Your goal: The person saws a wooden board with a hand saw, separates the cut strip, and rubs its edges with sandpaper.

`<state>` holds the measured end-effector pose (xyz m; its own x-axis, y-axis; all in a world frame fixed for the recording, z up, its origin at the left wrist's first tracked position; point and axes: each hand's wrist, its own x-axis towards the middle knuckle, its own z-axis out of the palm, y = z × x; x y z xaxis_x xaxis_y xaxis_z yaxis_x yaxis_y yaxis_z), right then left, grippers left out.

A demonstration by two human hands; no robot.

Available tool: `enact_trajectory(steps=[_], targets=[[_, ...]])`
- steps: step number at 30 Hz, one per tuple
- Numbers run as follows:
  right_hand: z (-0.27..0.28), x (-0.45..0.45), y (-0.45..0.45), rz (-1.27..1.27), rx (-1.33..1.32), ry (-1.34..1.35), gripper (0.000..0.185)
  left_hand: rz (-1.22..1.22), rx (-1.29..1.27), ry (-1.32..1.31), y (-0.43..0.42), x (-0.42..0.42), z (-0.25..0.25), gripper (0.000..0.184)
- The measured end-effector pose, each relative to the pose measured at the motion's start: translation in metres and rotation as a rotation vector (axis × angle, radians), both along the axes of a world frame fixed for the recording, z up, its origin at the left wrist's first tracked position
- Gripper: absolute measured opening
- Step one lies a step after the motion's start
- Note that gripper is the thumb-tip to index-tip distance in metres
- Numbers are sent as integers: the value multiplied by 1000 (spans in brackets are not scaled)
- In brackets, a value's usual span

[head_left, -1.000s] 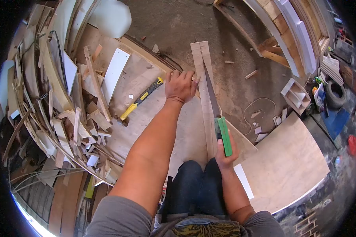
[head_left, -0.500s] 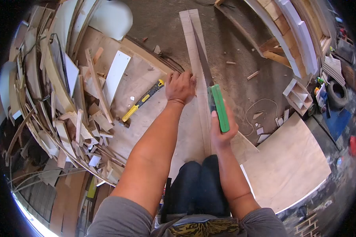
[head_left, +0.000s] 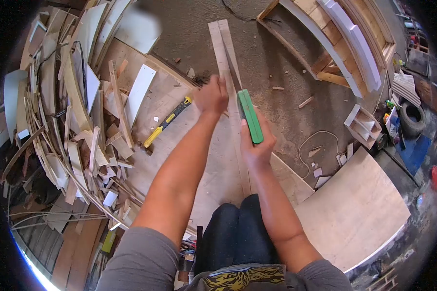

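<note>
My right hand [head_left: 259,140] is wrapped round the green handle of a handsaw [head_left: 251,116]. Its blade points away from me and lies along a long, narrow wooden plank [head_left: 234,121], close to a dark lengthwise line at the plank's far end. Beside the plank's left edge is my left hand [head_left: 211,98], slightly blurred with its fingers curled in. Whether it grips the plank's edge or something small is hidden. Left of that hand, a yellow-and-black handled tool [head_left: 167,122], which looks like a hammer, lies on a plywood sheet [head_left: 179,160].
Wood offcuts [head_left: 100,153] are heaped on the left, with a white panel piece [head_left: 141,89] beside them. A curved wooden frame [head_left: 325,43] stands at upper right. Another plywood sheet [head_left: 356,208] lies at lower right, near a small wooden box [head_left: 361,126] and a tyre [head_left: 412,119].
The saw and my right hand have shifted left and slightly away from me. My left hand has changed from fingers spread at the plank's edge to a more curled shape. The view has shifted slightly.
</note>
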<state>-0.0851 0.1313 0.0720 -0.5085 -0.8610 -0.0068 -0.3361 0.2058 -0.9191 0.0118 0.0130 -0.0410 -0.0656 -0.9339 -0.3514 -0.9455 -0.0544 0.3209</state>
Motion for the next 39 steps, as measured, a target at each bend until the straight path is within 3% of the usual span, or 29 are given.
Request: enact_trajectory(steps=[4, 12, 16, 21, 30, 34, 35, 37, 39], targets=[[3, 3, 4, -11, 31, -8, 42, -20, -19, 143, -24, 5, -18, 46], [27, 4, 12, -42, 165, -133, 39, 6, 13, 160, -21, 4, -17, 44], [27, 5, 11, 24, -8, 25, 41, 33, 62, 216, -21, 6, -15, 42], [30, 4, 15, 61, 10, 121, 41, 28, 88, 229, -25, 4, -13, 41], [89, -1, 71, 104, 46, 254, 40, 5, 45, 226, -26, 4, -10, 44], [99, -3, 130, 86, 216, 44, 40, -21, 60, 224, -22, 7, -13, 43], [89, 1, 132, 35, 154, 13, 41, -22, 62, 219, -24, 6, -15, 42], [81, 12, 111, 24, 185, 62, 41, -24, 50, 208, -24, 5, -17, 42], [76, 18, 60, 135, 81, 388, 40, -29, 43, 185, -24, 5, -20, 42]])
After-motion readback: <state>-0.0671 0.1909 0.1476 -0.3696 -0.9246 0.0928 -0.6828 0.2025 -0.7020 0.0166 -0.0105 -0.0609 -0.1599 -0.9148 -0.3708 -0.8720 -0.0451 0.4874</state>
